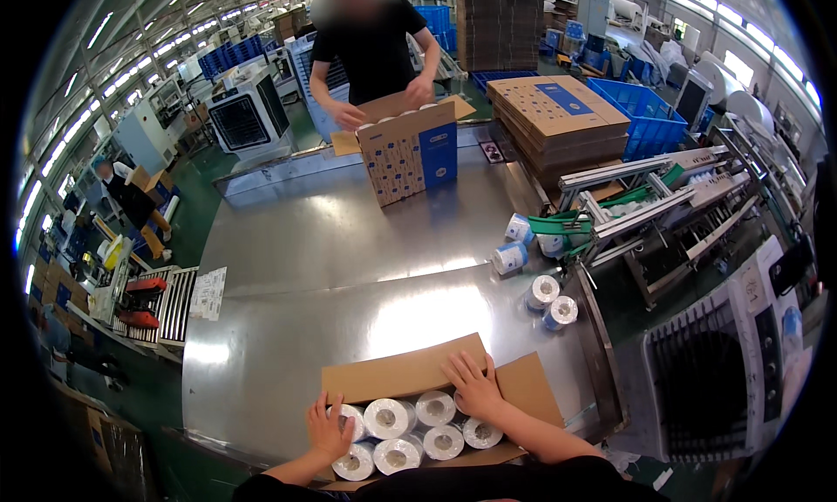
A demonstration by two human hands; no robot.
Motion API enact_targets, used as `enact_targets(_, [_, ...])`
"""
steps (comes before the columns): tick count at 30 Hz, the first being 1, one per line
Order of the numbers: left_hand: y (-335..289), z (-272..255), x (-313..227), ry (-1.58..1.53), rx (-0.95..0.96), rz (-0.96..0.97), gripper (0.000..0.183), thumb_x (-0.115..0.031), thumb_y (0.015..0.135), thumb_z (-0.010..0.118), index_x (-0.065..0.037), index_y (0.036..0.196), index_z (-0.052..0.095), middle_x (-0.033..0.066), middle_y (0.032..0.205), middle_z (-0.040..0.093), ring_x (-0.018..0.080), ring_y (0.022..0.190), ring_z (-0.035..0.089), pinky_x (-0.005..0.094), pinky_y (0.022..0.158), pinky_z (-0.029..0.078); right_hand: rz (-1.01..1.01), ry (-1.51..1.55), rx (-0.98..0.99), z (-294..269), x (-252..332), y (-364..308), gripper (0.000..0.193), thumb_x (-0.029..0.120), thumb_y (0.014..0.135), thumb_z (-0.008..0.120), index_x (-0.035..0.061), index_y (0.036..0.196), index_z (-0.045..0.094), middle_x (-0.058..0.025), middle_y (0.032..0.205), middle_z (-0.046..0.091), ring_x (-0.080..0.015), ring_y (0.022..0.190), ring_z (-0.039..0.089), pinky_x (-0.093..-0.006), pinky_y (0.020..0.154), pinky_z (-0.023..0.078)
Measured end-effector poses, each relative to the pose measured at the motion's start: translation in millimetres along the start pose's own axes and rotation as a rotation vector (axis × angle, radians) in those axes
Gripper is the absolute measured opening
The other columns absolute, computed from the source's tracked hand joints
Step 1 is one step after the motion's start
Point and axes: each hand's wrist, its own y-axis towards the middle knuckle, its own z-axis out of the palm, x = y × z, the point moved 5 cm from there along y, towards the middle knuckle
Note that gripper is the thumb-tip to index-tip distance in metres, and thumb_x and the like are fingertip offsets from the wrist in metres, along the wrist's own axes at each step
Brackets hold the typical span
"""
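Resting half-curled left grip [330, 433] at left end of open carton [534, 389] of wrapped rolls [390, 418], near on desk [261, 345]; spreading right grip [475, 392] over far flap [401, 369]; cannot tell if clasping anything with either.

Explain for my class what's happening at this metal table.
The person's left hand is at the left end of an open cardboard carton packed with wrapped paper rolls; the right hand is on its far flap. Across the metal table, a co-worker has both hands at a printed carton. Loose rolls sit at the right.
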Motion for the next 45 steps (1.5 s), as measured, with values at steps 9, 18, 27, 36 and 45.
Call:
enact_targets(9, [0, 1, 3, -0.001, -0.008, 0.021, 0.060, -0.033, 0.084, 0.060, -0.011, 0.137, 0.043, 0.0255, 0.142, 0.033, 0.0465, 0.119, 0.036, 0.0574, 0.101, 0.029, 0.060, 0.112, -0.160, 14, -2, 1, 0.063, 0.012, 0.074, 0.061, 0.0211, 0.136, 0.049, -0.0038, 0.141, 0.045, -0.0229, 0.136, 0.035, -0.0606, 0.109, 0.013])
enact_targets(18, [-2, 5, 3, -0.042, -0.008, 0.016, 0.059, -0.034, 0.083, 0.060, -0.011, 0.135, 0.044, 0.0254, 0.139, 0.035, 0.0452, 0.119, 0.037, 0.0561, 0.101, 0.029, 0.074, 0.180, -0.125, 17, -4, -1, 0.063, 0.009, 0.077, 0.056, 0.0217, 0.139, 0.045, -0.0048, 0.145, 0.041, -0.0240, 0.139, 0.031, -0.0638, 0.109, 0.012])
enact_targets(27, [7, -13, -6, 0.014, 0.027, -0.007, 0.058, -0.036, 0.084, 0.059, -0.011, 0.135, 0.046, 0.0245, 0.137, 0.037, 0.0444, 0.120, 0.038, 0.0549, 0.102, 0.030, 0.071, 0.139, -0.175, 10, -2, 0, 0.060, 0.009, 0.074, 0.058, 0.0209, 0.133, 0.050, -0.0039, 0.139, 0.046, -0.0235, 0.135, 0.036, -0.0626, 0.107, 0.016])
enact_targets(36, [-3, -1, 2, 0.020, -0.021, -0.008, 0.056, -0.036, 0.085, 0.059, -0.012, 0.135, 0.048, 0.0230, 0.136, 0.040, 0.0414, 0.119, 0.039, 0.0528, 0.100, 0.031, 0.028, 0.081, -0.235, 15, 1, 1, 0.057, 0.011, 0.072, 0.061, 0.0180, 0.128, 0.054, -0.0059, 0.136, 0.047, -0.0268, 0.132, 0.039, -0.0636, 0.106, 0.018])
enact_targets(45, [-2, -7, -1, 0.015, -0.038, 0.018, 0.057, -0.034, 0.085, 0.059, -0.012, 0.136, 0.047, 0.0228, 0.138, 0.038, 0.0415, 0.118, 0.039, 0.0528, 0.101, 0.030, 0.043, 0.066, -0.164, 15, 3, -2, 0.061, 0.012, 0.071, 0.061, 0.0177, 0.131, 0.052, -0.0071, 0.138, 0.046, -0.0274, 0.134, 0.035, -0.0636, 0.107, 0.017])
